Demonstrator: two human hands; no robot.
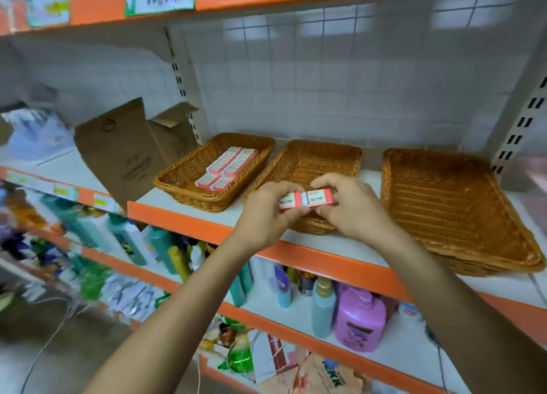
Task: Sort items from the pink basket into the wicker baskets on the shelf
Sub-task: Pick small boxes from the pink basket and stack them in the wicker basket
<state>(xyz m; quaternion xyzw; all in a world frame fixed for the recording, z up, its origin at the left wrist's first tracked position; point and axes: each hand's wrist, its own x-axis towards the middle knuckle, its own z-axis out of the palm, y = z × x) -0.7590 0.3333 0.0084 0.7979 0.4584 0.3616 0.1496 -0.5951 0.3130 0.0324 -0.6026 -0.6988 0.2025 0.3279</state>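
Three wicker baskets stand on the white shelf. The left basket (pixel 189 183) holds several pink-and-white boxes (pixel 231 168). The middle basket (pixel 319 159) shows no items, and my hands cover its front part. The large right basket (pixel 450 201) looks empty. My left hand (pixel 263 216) and my right hand (pixel 352 207) each pinch a small pink "2B" box (pixel 307 199), the two boxes end to end above the middle basket's front rim. The pink basket is out of view.
An open cardboard box (pixel 130 154) leans to the left of the baskets. The orange shelf edge (pixel 325 263) runs below my hands. Bottles, among them a pink one (pixel 359 319), fill the lower shelf. Metal uprights (pixel 521 121) stand at the right.
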